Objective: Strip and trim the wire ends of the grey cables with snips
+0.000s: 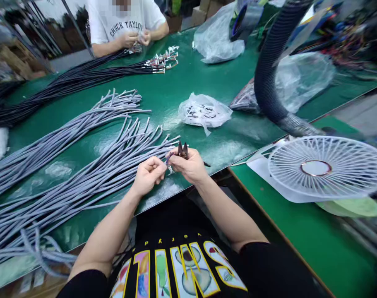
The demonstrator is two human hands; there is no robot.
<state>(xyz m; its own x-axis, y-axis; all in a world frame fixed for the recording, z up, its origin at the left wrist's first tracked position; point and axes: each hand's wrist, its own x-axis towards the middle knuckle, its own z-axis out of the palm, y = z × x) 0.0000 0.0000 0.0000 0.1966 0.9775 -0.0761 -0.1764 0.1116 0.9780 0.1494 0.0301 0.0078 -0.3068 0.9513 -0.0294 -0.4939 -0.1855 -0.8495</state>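
Near the table's front edge my two hands meet over some thin wire ends (169,162), purple and white in colour. With fingers curled in a pinch, my left hand (148,174) grips these wires at its fingertips. My right hand (190,164) is closed round a pair of cutters (182,150); their dark, parted jaws point away from me past the fingers. The right thumb and forefinger also touch the wires. A bundle of grey cables (114,165) lies just left of my hands, cut ends toward the right. Which cable the wires belong to is hidden by my fingers.
Farther back lie a second grey cable bundle (92,118) and black cables (120,71) with white connectors. An open plastic bag (205,111) holds small dark and white pieces. A black hose (265,78) and white fan guard (346,165) stand right. Opposite, a person (126,29) handles small parts.
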